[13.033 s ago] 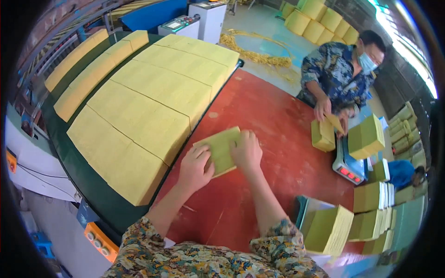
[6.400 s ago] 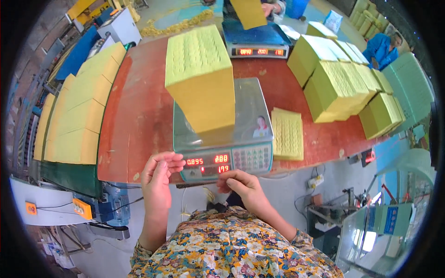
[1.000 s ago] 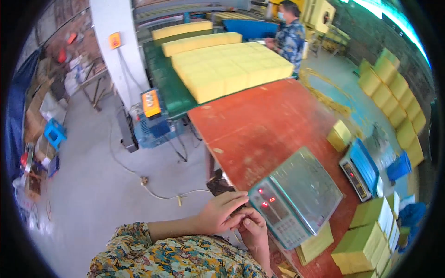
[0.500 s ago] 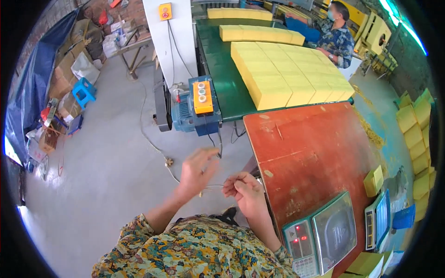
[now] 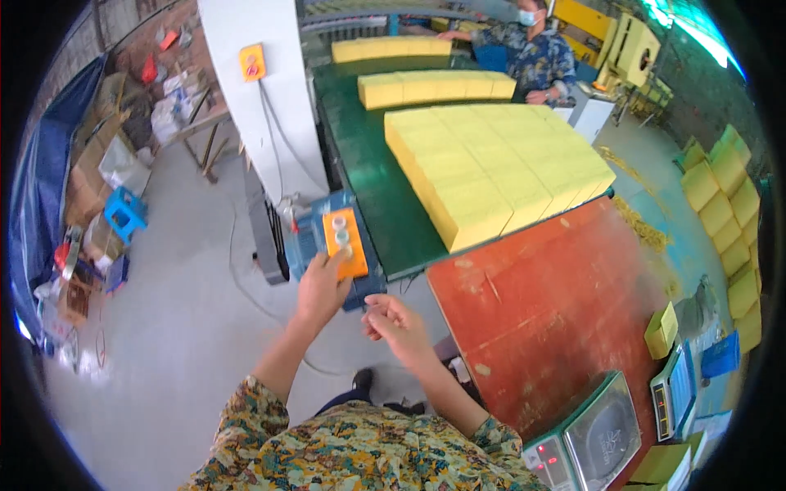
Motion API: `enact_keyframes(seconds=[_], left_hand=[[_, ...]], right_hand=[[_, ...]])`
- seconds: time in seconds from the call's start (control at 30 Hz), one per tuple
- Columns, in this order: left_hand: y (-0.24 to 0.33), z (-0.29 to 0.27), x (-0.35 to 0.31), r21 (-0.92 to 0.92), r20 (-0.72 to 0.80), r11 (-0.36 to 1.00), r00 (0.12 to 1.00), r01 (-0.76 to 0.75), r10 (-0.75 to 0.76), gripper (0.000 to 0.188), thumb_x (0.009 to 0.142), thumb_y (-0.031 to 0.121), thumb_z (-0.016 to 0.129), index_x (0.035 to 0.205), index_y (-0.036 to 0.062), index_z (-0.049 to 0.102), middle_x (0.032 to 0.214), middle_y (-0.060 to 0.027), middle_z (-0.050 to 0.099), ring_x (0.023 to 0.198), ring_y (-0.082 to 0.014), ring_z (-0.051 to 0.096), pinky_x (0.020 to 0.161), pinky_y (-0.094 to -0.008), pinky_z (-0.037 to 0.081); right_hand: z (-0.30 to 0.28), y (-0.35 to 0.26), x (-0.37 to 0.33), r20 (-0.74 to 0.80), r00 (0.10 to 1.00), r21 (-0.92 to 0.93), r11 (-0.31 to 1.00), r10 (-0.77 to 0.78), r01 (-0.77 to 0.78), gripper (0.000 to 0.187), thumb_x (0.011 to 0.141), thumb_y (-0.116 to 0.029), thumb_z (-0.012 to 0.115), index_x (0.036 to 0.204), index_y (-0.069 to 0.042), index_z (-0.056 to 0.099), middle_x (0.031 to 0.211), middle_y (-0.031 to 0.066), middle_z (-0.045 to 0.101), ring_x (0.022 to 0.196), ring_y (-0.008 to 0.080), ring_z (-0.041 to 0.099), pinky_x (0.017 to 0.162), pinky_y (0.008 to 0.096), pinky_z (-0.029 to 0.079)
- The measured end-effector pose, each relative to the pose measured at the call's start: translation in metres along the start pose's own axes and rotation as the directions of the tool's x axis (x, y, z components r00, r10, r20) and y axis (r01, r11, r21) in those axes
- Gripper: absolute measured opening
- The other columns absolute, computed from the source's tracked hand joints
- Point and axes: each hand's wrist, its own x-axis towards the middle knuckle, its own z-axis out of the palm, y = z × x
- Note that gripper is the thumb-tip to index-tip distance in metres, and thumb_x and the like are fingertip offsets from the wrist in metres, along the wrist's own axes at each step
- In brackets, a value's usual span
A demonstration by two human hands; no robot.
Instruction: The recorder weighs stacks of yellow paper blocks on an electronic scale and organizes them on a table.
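My left hand (image 5: 322, 288) reaches to an orange control box (image 5: 345, 245) with round push buttons, fingertips touching its lower part. The box sits on a blue motor housing (image 5: 304, 240) beside the green belt. My right hand (image 5: 399, 329) hovers just right of it, fingers curled toward the thumb; whatever may be between them is hidden. Large stacks of yellow paper (image 5: 491, 168) lie side by side at the near end of the green conveyor belt (image 5: 360, 196). Beyond them stand two narrower rows, a nearer yellow row (image 5: 438, 88) and a farther yellow row (image 5: 393, 49).
A red-brown tabletop (image 5: 532, 303) adjoins the belt and carries a digital scale (image 5: 602, 434). A second scale (image 5: 673, 393) stands at its right. A white pillar (image 5: 258, 123) rises at the left. A masked co-worker (image 5: 536, 57) stands at the belt's far side. A blue stool (image 5: 125, 214) is on the floor.
My left hand has moved forward onto the control box. The right hand has shifted forward and slightly left, still curled. The view has tilted, and the co-worker's arm now reaches to the far yellow row.
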Motion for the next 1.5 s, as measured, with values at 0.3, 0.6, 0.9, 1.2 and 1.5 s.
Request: enact_keyframes(seconds=[0.3, 0.6, 0.9, 1.2, 1.5], left_hand=[[-0.041, -0.002, 0.030, 0.017, 0.067, 0.956, 0.954, -0.292, 0.291, 0.044, 0.073, 0.010, 0.074, 0.116, 0.0052, 0.064, 0.090, -0.0134, 0.057, 0.085, -0.0336, 0.059, 0.071, -0.0437, 0.050], [-0.056, 0.000, 0.037, 0.098, 0.201, 0.903, 0.897, -0.418, 0.393, 0.038, 0.082, 0.020, 0.068, 0.117, 0.0054, 0.066, 0.068, -0.0102, 0.061, 0.059, -0.0295, 0.063, 0.053, -0.0430, 0.050], [-0.059, 0.003, 0.038, 0.199, 0.287, 0.861, 0.868, -0.467, 0.405, 0.038, 0.088, 0.020, 0.060, 0.120, 0.0013, 0.064, 0.064, -0.0077, 0.063, 0.053, -0.0239, 0.063, 0.047, -0.0386, 0.049], [-0.051, 0.009, 0.040, 0.250, 0.323, 0.901, 0.908, -0.354, 0.267, 0.037, 0.093, 0.023, 0.055, 0.123, 0.0017, 0.063, 0.063, -0.0128, 0.065, 0.053, -0.0305, 0.065, 0.048, -0.0442, 0.048], [-0.049, 0.009, 0.043, 0.218, 0.275, 0.895, 0.904, -0.389, 0.326, 0.034, 0.091, 0.019, 0.058, 0.119, 0.0019, 0.064, 0.062, -0.0131, 0.065, 0.053, -0.0315, 0.064, 0.049, -0.0427, 0.049]], right_hand=[[0.033, 0.033, 0.107, -0.122, 0.956, -0.795, 0.602, -0.267, 0.067, 0.051, 0.090, -0.013, 0.059, 0.139, -0.009, 0.046, 0.081, 0.0173, 0.069, 0.070, 0.0342, 0.069, 0.064, 0.0453, 0.053], [0.034, 0.030, 0.125, -0.122, 0.946, -0.931, 0.366, -0.299, -0.004, 0.041, 0.089, -0.016, 0.058, 0.129, -0.013, 0.054, 0.077, 0.0175, 0.069, 0.069, 0.0375, 0.068, 0.061, 0.0502, 0.052], [0.041, 0.026, 0.119, -0.130, 0.937, -0.930, 0.368, -0.324, -0.001, 0.043, 0.087, -0.017, 0.061, 0.129, -0.014, 0.055, 0.076, 0.0153, 0.069, 0.065, 0.0369, 0.067, 0.058, 0.0505, 0.051], [0.039, 0.025, 0.125, -0.163, 0.947, -0.915, 0.401, -0.278, -0.040, 0.040, 0.089, -0.020, 0.058, 0.127, -0.011, 0.052, 0.074, 0.0146, 0.068, 0.066, 0.0371, 0.067, 0.056, 0.0517, 0.050], [0.041, 0.012, 0.121, -0.139, 0.954, -0.909, 0.416, -0.265, -0.017, 0.037, 0.089, -0.018, 0.058, 0.124, -0.006, 0.052, 0.074, 0.0181, 0.068, 0.067, 0.0382, 0.068, 0.057, 0.0517, 0.050]])
